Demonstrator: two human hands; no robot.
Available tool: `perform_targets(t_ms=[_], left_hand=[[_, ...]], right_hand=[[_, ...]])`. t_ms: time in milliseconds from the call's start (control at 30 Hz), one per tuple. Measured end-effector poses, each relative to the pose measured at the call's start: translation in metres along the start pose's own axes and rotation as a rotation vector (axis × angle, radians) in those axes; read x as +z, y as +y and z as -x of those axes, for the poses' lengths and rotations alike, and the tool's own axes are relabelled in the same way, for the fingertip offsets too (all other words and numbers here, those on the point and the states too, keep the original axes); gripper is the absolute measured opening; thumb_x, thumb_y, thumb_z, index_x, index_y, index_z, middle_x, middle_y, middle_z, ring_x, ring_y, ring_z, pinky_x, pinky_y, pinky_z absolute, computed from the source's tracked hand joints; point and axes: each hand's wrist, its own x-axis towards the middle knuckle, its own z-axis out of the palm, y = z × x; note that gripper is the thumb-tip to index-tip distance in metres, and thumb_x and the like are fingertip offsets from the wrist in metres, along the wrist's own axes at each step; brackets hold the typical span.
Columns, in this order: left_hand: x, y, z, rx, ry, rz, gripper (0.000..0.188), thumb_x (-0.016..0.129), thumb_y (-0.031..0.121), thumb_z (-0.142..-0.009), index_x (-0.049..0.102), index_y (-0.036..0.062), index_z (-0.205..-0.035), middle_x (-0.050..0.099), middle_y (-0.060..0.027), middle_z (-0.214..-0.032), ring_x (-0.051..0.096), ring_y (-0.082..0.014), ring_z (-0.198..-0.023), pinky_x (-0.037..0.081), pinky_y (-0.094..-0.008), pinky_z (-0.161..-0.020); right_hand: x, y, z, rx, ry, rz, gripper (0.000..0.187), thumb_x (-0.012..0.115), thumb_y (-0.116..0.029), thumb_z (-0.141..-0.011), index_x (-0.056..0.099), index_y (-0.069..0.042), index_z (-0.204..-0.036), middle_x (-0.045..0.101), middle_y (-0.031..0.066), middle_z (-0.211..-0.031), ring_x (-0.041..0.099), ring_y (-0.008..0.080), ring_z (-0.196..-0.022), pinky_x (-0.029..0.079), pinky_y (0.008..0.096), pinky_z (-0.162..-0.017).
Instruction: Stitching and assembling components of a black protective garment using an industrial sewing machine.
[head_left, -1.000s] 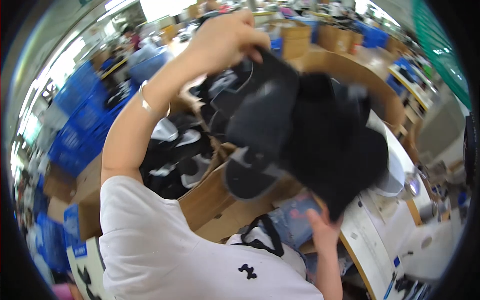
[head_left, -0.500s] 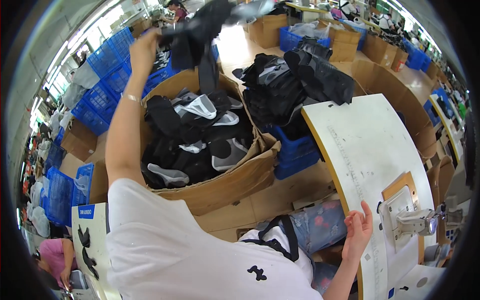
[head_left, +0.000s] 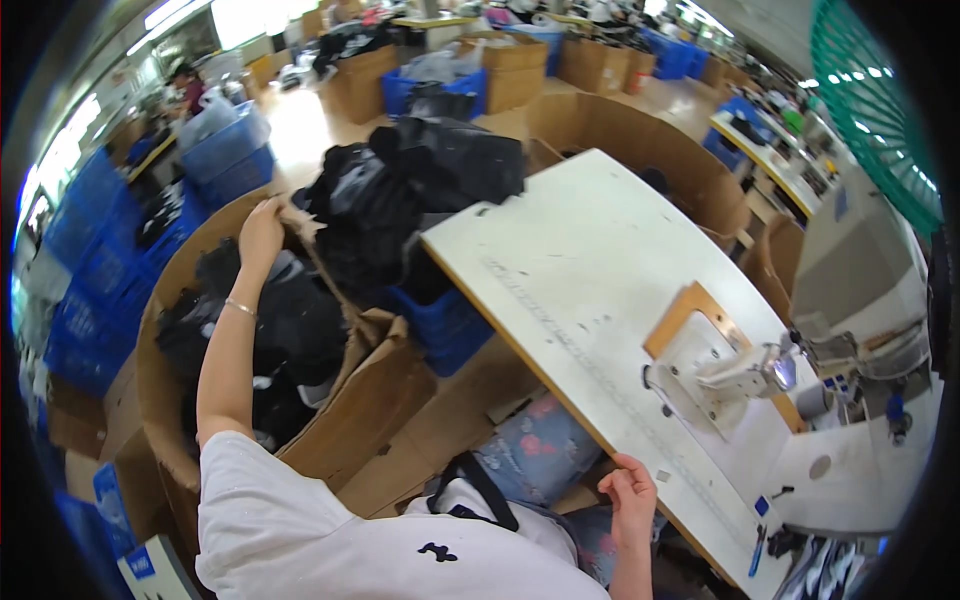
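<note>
My left hand [head_left: 262, 235] is at the far rim of a large cardboard box [head_left: 345, 425], by its torn edge; the fingers are blurred and partly hidden. Inside the box lie loose black and grey cut fabric pieces [head_left: 295, 315]. Just beyond that rim, more black fabric pieces [head_left: 440, 160] are heaped over a blue crate [head_left: 430, 325]. My right hand [head_left: 632, 495] rests against the near edge of the white sewing table [head_left: 560, 255], index finger stretched out and the others loosely bent, with nothing visible in it.
On the table stands a sewing machine [head_left: 735, 385] with its lamp lit. A green fan guard [head_left: 880, 110] is at the upper right. Behind the table is another round-sided cardboard box [head_left: 640, 130]. Blue crates [head_left: 85, 290] are stacked at the left.
The black fabric pieces my raised left hand held are no longer seen in it; that hand has come down to the box rim. The view has turned right; my right hand has reached the table edge.
</note>
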Motion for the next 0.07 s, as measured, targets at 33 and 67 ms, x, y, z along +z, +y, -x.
perform_targets(t_ms=[33, 67], left_hand=[[0.021, 0.04, -0.026, 0.052, -0.025, 0.109, 0.017, 0.049, 0.01, -0.087, 0.064, 0.0041, -0.095, 0.064, -0.0186, -0.093, 0.061, -0.0346, -0.093, 0.048, -0.0398, -0.081], [0.039, 0.064, -0.035, 0.081, -0.033, 0.149, 0.017, 0.049, 0.01, -0.087, 0.064, 0.0041, -0.095, 0.064, -0.0186, -0.093, 0.061, -0.0346, -0.093, 0.048, -0.0398, -0.081]], right_hand=[[-0.003, -0.001, 0.004, -0.011, 0.047, -0.003, 0.028, 0.053, 0.0, -0.089, 0.057, 0.001, -0.117, 0.064, 0.0082, -0.076, 0.06, 0.0124, -0.073, 0.048, 0.0241, -0.072], [-0.006, -0.002, 0.009, -0.031, 0.016, 0.017, 0.028, 0.054, 0.0, -0.089, 0.057, 0.001, -0.117, 0.063, 0.0072, -0.076, 0.06, 0.0131, -0.072, 0.049, 0.0243, -0.07]])
